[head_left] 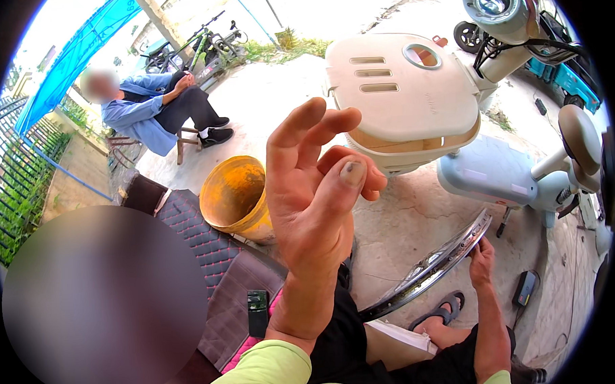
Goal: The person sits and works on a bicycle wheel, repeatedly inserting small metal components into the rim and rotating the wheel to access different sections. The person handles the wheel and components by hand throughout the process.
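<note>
One rim (438, 278), tilted over the floor (387, 233).
Right hand (482, 260) grasps the rim's right end; left hand (306, 199) is raised, fingers bent; whether it pinches anything cannot be told.

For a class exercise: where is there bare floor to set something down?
Bare concrete shows between the yellow bucket, metal rim and white basket, and farther off between the seated person's shoes and that basket. Lower right is crowded: the right hand holds the rim near a sandal, charger and scooter.
</note>
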Action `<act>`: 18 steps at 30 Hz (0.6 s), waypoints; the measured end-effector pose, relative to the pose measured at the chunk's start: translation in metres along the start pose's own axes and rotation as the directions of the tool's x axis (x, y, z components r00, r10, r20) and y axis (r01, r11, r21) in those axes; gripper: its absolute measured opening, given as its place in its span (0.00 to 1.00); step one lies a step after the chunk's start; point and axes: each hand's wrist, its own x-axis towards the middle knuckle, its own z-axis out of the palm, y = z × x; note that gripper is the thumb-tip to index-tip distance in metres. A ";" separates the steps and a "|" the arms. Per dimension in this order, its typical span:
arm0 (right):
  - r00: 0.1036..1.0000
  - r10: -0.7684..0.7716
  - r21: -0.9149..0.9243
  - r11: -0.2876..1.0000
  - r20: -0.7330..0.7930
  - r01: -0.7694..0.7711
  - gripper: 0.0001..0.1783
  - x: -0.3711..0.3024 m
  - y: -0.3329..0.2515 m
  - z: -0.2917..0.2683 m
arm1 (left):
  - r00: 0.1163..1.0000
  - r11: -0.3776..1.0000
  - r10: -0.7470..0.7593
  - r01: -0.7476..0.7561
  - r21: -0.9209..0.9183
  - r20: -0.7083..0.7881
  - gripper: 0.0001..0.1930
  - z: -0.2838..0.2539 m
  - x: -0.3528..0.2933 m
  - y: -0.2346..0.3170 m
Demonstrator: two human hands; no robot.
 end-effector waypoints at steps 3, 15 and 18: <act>1.000 0.006 -0.008 1.000 -0.011 -0.006 0.12 -0.002 -0.003 0.000 | 0.999 0.999 0.042 -0.043 0.023 0.007 0.26 0.002 -0.004 0.001; 0.996 0.064 0.019 0.998 -0.062 -0.063 0.09 -0.006 -0.024 0.016 | 0.985 0.985 0.158 -0.162 0.062 0.063 0.27 -0.001 -0.006 0.009; 0.996 0.075 0.018 0.997 -0.053 -0.074 0.09 -0.005 -0.028 0.020 | 0.985 0.979 0.164 -0.169 0.116 0.052 0.28 -0.001 -0.007 0.011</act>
